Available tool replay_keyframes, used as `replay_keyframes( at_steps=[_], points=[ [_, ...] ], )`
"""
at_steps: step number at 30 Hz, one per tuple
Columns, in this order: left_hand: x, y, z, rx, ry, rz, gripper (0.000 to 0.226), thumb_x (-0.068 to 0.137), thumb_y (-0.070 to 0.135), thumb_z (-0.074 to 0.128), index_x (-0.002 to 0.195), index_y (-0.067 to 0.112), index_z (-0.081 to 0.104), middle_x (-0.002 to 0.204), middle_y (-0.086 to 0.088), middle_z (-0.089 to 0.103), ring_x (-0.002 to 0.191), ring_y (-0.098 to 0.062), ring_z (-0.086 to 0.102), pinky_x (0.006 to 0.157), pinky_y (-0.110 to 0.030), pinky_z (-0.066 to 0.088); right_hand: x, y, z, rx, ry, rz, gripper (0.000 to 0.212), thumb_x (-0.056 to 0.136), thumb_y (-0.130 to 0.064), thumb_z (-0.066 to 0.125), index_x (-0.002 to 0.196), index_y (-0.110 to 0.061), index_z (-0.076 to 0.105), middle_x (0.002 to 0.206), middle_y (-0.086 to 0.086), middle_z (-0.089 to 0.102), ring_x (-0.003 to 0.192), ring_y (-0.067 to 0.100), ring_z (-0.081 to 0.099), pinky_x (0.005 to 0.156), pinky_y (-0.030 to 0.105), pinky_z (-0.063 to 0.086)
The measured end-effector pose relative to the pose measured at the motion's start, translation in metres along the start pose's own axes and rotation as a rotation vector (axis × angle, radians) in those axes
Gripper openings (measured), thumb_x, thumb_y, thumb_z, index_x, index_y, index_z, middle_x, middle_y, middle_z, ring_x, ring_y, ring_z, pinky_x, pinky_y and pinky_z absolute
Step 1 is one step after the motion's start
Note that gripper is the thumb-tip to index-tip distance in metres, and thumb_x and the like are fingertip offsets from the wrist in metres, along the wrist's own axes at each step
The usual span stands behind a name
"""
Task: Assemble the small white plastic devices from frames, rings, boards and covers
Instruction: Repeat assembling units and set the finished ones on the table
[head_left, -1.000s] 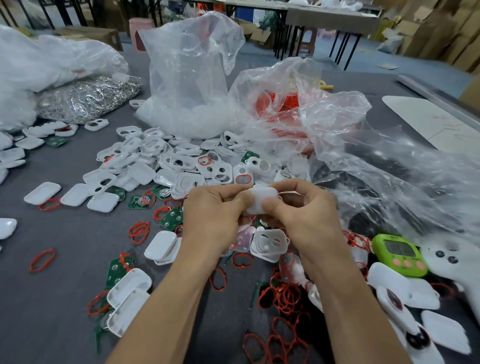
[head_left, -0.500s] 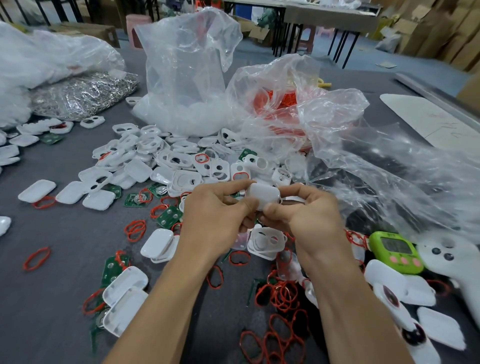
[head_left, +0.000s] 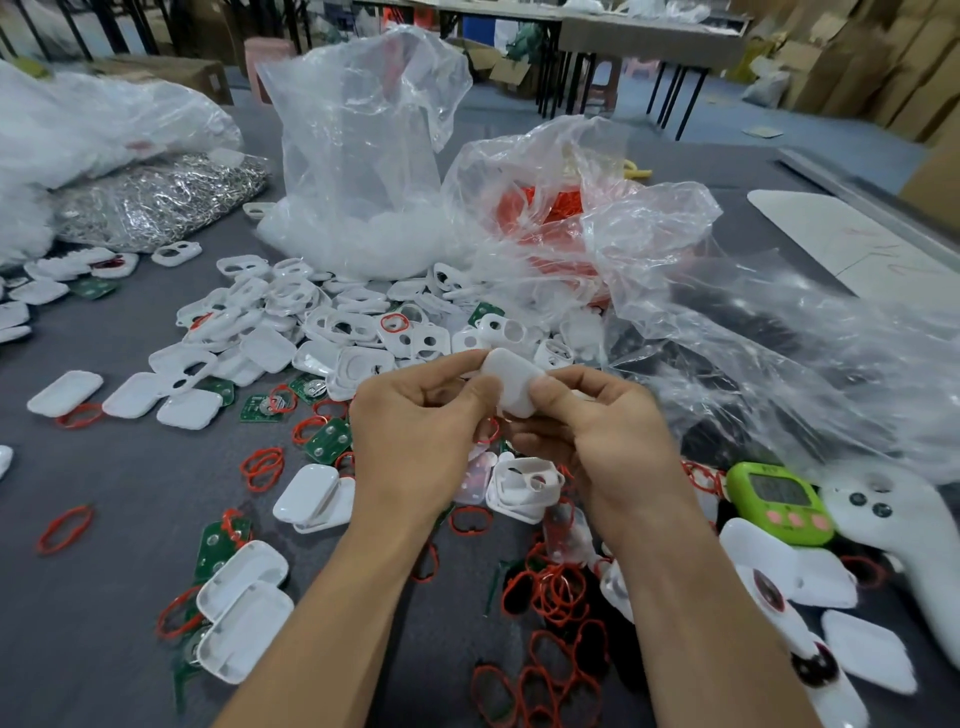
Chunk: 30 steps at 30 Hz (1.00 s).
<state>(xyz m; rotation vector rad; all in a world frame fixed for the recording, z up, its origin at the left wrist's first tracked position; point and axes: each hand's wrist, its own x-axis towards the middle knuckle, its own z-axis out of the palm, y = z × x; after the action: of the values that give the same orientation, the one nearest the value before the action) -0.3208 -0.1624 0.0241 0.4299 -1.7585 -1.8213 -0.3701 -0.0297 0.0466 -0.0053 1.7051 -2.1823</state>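
Observation:
Above the table's middle I hold a small white plastic device (head_left: 511, 382), its smooth cover side facing me. My left hand (head_left: 421, 436) pinches its left edge between thumb and fingers. My right hand (head_left: 602, 436) grips its right side, thumb on top. White frames (head_left: 358, 332) lie heaped behind my hands. Loose red rings (head_left: 561, 592) lie below my hands, green boards (head_left: 327, 441) to the left. White covers (head_left: 244, 623) lie at the lower left. What is under the held device is hidden by my fingers.
Clear plastic bags (head_left: 363, 156) of white parts and red rings stand behind, and a crumpled bag (head_left: 779, 338) spreads to the right. A bag of metal pieces (head_left: 156, 202) lies at the far left. A green timer (head_left: 779, 501) and a white controller (head_left: 893, 525) sit at the right.
Both hands have turned the white device slightly, so it now tilts with its right end lower. The hands stay together in the same spot; the view shifted a little.

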Motion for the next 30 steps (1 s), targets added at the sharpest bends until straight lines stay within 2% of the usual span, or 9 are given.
replay_keyframes(
  at_steps=[4, 6, 8, 10, 13, 17, 21, 27, 30],
  points=[
    [0.000, 0.000, 0.002, -0.028, 0.078, -0.039, 0.018, 0.077, 0.007, 0.082, 0.087, 0.022, 0.084, 0.058, -0.007, 0.071, 0.044, -0.013, 0.056, 0.048, -0.022, 0.047, 0.000, 0.008, 0.004, -0.107, 0.076, -0.093, 0.017, 0.092, -0.003, 0.072, 0.077, -0.010, 0.075, 0.068, 0.013, 0.075, 0.052, 0.020, 0.071, 0.053, 0.029, 0.058],
    [0.000, -0.001, 0.005, 0.009, 0.130, -0.042, 0.015, 0.072, 0.019, 0.082, 0.082, 0.029, 0.083, 0.059, -0.007, 0.071, 0.047, -0.016, 0.059, 0.051, -0.029, 0.053, -0.001, 0.013, 0.006, -0.418, 0.114, -0.257, 0.012, 0.090, -0.015, 0.076, 0.097, -0.024, 0.079, 0.081, -0.002, 0.079, 0.071, 0.013, 0.076, 0.068, 0.033, 0.062],
    [0.000, -0.001, 0.007, 0.058, 0.165, -0.027, 0.012, 0.071, 0.031, 0.081, 0.082, 0.035, 0.081, 0.058, -0.004, 0.070, 0.051, -0.017, 0.063, 0.055, -0.035, 0.058, -0.004, 0.019, 0.009, -0.665, 0.038, -0.415, 0.040, 0.087, -0.022, 0.076, 0.124, -0.036, 0.070, 0.100, -0.017, 0.078, 0.090, 0.000, 0.073, 0.079, 0.026, 0.061],
    [0.001, -0.001, 0.004, 0.111, 0.106, -0.007, 0.014, 0.072, 0.039, 0.082, 0.085, 0.036, 0.080, 0.058, 0.000, 0.070, 0.051, -0.011, 0.064, 0.054, -0.030, 0.055, -0.003, 0.021, 0.010, -0.719, -0.006, -0.473, 0.040, 0.089, -0.021, 0.075, 0.125, -0.036, 0.070, 0.104, -0.020, 0.076, 0.097, -0.003, 0.071, 0.082, 0.024, 0.060],
    [0.005, 0.002, -0.003, -0.008, 0.006, -0.038, 0.012, 0.074, 0.030, 0.085, 0.085, 0.028, 0.082, 0.063, 0.001, 0.073, 0.052, -0.009, 0.060, 0.053, -0.021, 0.049, -0.003, 0.016, 0.014, -0.469, -0.064, -0.339, 0.025, 0.096, -0.014, 0.070, 0.104, -0.036, 0.080, 0.093, -0.006, 0.079, 0.084, 0.013, 0.076, 0.077, 0.035, 0.062],
    [0.009, 0.006, -0.011, -0.109, -0.047, -0.135, 0.018, 0.082, 0.010, 0.080, 0.090, 0.026, 0.084, 0.081, -0.004, 0.078, 0.071, -0.011, 0.067, 0.064, -0.020, 0.053, -0.004, 0.010, 0.016, -0.119, -0.140, -0.097, 0.038, 0.101, -0.001, 0.058, 0.090, -0.027, 0.083, 0.092, 0.009, 0.079, 0.073, 0.024, 0.075, 0.066, 0.031, 0.062],
    [0.008, 0.009, -0.010, -0.157, -0.150, -0.210, 0.018, 0.084, 0.006, 0.076, 0.099, 0.012, 0.082, 0.096, -0.013, 0.079, 0.094, -0.023, 0.075, 0.079, -0.026, 0.057, -0.005, 0.008, 0.014, -0.064, -0.140, -0.054, 0.035, 0.100, -0.002, 0.058, 0.089, -0.023, 0.084, 0.088, 0.011, 0.078, 0.068, 0.026, 0.073, 0.061, 0.030, 0.061],
    [0.002, 0.012, -0.005, -0.172, -0.216, -0.164, 0.028, 0.086, -0.004, 0.071, 0.088, 0.021, 0.085, 0.090, -0.010, 0.080, 0.084, -0.019, 0.077, 0.070, -0.022, 0.058, -0.006, 0.008, 0.014, -0.102, -0.076, -0.107, 0.037, 0.099, -0.004, 0.061, 0.079, -0.023, 0.084, 0.081, 0.015, 0.078, 0.066, 0.027, 0.074, 0.056, 0.027, 0.059],
    [0.001, 0.011, -0.004, -0.181, -0.197, -0.184, 0.026, 0.087, -0.004, 0.071, 0.087, 0.018, 0.084, 0.087, -0.011, 0.079, 0.078, -0.022, 0.078, 0.065, -0.024, 0.059, -0.004, 0.006, 0.011, -0.069, -0.126, -0.058, 0.034, 0.100, -0.004, 0.060, 0.082, -0.020, 0.084, 0.086, 0.016, 0.078, 0.072, 0.029, 0.076, 0.061, 0.029, 0.061]
  ],
)
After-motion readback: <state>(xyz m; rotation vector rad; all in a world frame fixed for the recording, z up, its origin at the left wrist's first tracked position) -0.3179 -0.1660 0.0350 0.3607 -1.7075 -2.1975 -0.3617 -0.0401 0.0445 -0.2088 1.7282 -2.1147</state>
